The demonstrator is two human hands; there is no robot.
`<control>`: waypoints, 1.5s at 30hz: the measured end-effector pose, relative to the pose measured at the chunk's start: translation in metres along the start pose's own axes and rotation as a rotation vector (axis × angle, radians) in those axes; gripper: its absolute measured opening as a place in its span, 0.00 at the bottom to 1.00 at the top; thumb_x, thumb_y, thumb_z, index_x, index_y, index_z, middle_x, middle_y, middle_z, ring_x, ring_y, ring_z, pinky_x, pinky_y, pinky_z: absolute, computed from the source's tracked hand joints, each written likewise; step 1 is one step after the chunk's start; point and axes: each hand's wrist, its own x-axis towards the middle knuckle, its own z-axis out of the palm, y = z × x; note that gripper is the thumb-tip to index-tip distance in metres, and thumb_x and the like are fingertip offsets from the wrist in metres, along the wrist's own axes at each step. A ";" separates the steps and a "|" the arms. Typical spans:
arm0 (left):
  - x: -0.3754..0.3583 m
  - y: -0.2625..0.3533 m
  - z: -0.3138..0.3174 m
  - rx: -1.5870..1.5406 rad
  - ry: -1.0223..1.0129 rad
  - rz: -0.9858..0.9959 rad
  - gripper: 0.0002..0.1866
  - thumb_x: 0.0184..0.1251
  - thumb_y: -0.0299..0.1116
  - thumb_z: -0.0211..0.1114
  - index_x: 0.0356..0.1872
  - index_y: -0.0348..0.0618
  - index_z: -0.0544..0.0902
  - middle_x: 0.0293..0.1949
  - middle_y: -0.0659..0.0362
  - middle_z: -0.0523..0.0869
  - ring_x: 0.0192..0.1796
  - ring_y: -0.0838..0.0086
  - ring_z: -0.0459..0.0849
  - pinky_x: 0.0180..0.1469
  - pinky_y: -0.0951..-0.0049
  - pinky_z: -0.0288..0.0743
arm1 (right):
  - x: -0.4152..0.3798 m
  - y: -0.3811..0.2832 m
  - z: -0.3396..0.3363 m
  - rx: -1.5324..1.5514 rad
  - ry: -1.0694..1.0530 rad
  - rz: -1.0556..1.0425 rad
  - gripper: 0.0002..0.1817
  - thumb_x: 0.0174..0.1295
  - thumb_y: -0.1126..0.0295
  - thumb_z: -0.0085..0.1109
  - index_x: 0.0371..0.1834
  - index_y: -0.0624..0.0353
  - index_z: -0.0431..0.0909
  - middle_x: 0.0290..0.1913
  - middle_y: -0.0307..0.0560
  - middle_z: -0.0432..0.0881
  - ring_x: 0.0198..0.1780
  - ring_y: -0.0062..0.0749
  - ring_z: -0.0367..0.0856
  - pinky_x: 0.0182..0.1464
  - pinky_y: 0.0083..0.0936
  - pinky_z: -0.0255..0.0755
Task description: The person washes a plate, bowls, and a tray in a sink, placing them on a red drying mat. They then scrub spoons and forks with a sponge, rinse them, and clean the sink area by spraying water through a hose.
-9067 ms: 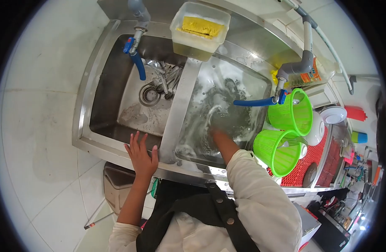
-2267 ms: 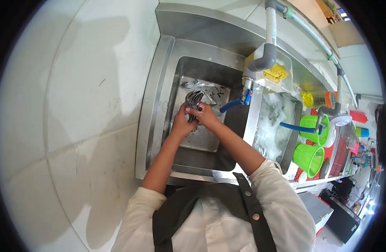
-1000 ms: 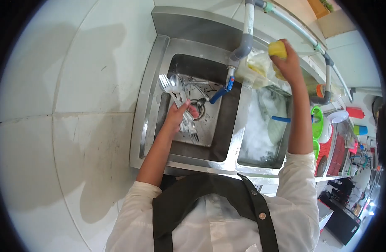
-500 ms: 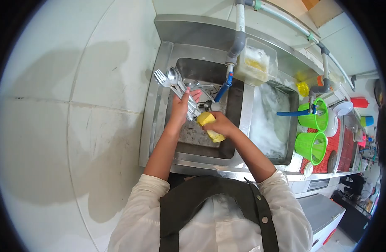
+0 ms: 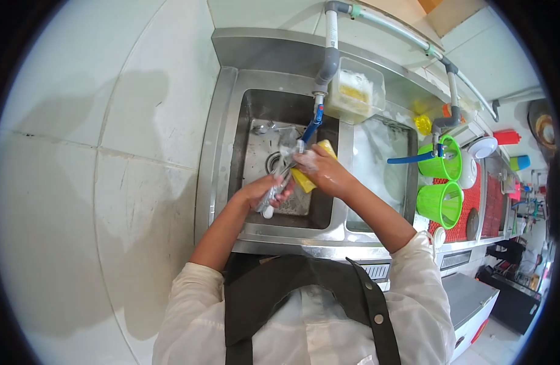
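Over the left basin of the steel sink (image 5: 246,237), my left hand (image 5: 265,191) is closed round a bundle of metal cutlery (image 5: 274,196). The bundle slants up to the right, its upper part blurred by motion. Wet and closed, my right hand (image 5: 319,167) grips a yellow sponge (image 5: 304,181) against the upper part of the bundle, just below the blue-handled tap (image 5: 313,125). A few more metal pieces (image 5: 265,128) lie on the basin floor near the drain (image 5: 273,162).
A clear tub (image 5: 356,91) with foam and something yellow stands behind the sink. The right basin (image 5: 380,164) holds sudsy water under a blue spout (image 5: 408,159). Farther right are two green baskets (image 5: 438,204) on a red mat and white dishes (image 5: 482,147).
The cutlery bundle has swung round and my left hand has moved lower. My right hand has brought the sponge up onto the cutlery. The whole view has shifted slightly.
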 end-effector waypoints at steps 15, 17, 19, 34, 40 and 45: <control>0.007 -0.031 -0.024 0.602 0.270 0.267 0.21 0.60 0.29 0.52 0.56 0.41 0.64 0.46 0.52 0.75 0.42 0.69 0.79 0.44 0.65 0.74 | 0.033 -0.045 0.069 0.690 0.597 0.593 0.33 0.48 0.69 0.58 0.55 0.64 0.51 0.44 0.58 0.62 0.49 0.43 0.65 0.54 0.32 0.58; 0.016 -0.037 -0.037 0.865 0.371 0.606 0.15 0.60 0.29 0.52 0.48 0.38 0.69 0.38 0.53 0.79 0.36 0.69 0.80 0.39 0.66 0.76 | 0.034 -0.060 0.061 0.395 0.546 0.482 0.30 0.45 0.74 0.55 0.54 0.65 0.56 0.46 0.61 0.65 0.51 0.51 0.65 0.55 0.34 0.58; 0.007 -0.031 -0.023 0.689 0.423 0.412 0.11 0.61 0.29 0.51 0.44 0.39 0.70 0.33 0.54 0.79 0.32 0.70 0.80 0.34 0.68 0.76 | 0.037 -0.041 0.062 0.316 0.411 0.596 0.30 0.43 0.75 0.55 0.54 0.65 0.59 0.48 0.61 0.66 0.52 0.53 0.65 0.55 0.35 0.59; -0.001 -0.027 -0.019 0.396 0.422 0.385 0.04 0.61 0.30 0.49 0.33 0.41 0.69 0.19 0.63 0.66 0.19 0.81 0.64 0.21 0.78 0.64 | 0.043 -0.023 0.067 0.071 0.116 0.798 0.22 0.38 0.69 0.57 0.42 0.54 0.74 0.24 0.51 0.78 0.27 0.42 0.79 0.30 0.36 0.72; -0.010 -0.031 -0.037 0.425 0.467 0.393 0.08 0.57 0.27 0.49 0.38 0.39 0.70 0.20 0.59 0.71 0.22 0.73 0.73 0.23 0.71 0.69 | 0.046 -0.007 0.060 0.237 0.141 1.061 0.18 0.43 0.68 0.55 0.41 0.56 0.73 0.26 0.55 0.78 0.32 0.48 0.78 0.34 0.40 0.71; -0.002 -0.021 -0.007 1.687 1.119 0.218 0.25 0.50 0.23 0.49 0.54 0.34 0.63 0.35 0.39 0.77 0.37 0.47 0.77 0.40 0.57 0.71 | 0.046 -0.040 0.014 0.249 0.368 0.978 0.19 0.46 0.65 0.55 0.44 0.52 0.71 0.25 0.56 0.77 0.31 0.51 0.77 0.35 0.42 0.70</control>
